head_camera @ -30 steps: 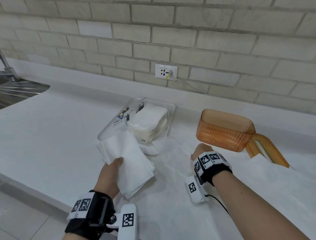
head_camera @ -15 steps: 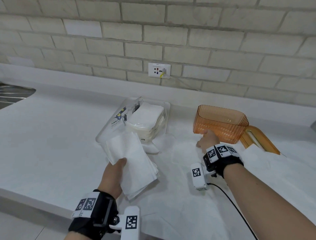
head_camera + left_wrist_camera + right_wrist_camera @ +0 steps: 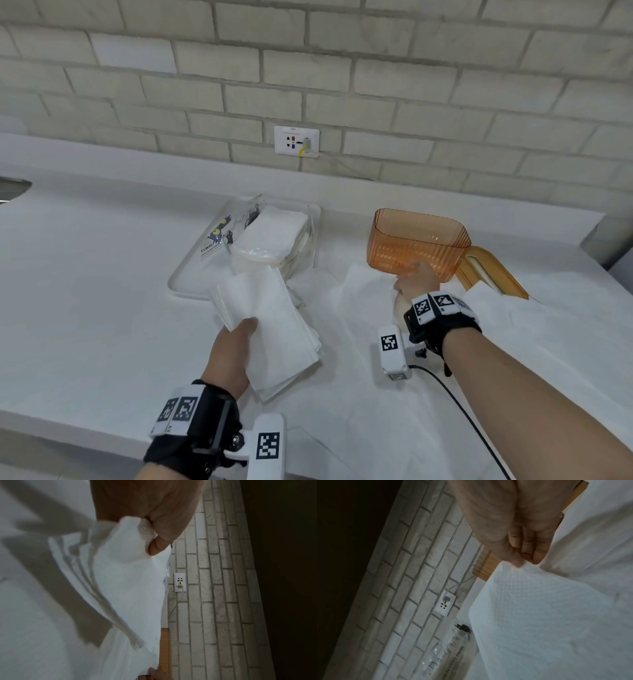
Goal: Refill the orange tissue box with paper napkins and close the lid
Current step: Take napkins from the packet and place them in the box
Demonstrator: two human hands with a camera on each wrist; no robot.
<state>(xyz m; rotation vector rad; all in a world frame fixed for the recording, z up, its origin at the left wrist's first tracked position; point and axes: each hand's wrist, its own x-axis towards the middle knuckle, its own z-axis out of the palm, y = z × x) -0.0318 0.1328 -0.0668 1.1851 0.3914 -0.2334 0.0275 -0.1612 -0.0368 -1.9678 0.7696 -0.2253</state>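
Observation:
The open orange tissue box stands at the back right of the counter, with its orange lid lying flat to its right. My left hand grips a stack of white paper napkins in front of the tray, thumb on top. My right hand is down at the box's near wall. There its thumb and fingers pinch the corner of a single napkin lying on the counter. An opened pack of napkins lies on a white tray.
A wall socket with a plugged cable sits above the tray. A sink edge shows far left and a metal object far right. Thin white sheets cover the counter's right half. The counter's front edge runs below my left wrist.
My right hand has moved forward from the counter's middle to the foot of the orange box and pinched a napkin corner. My left hand keeps holding the stack.

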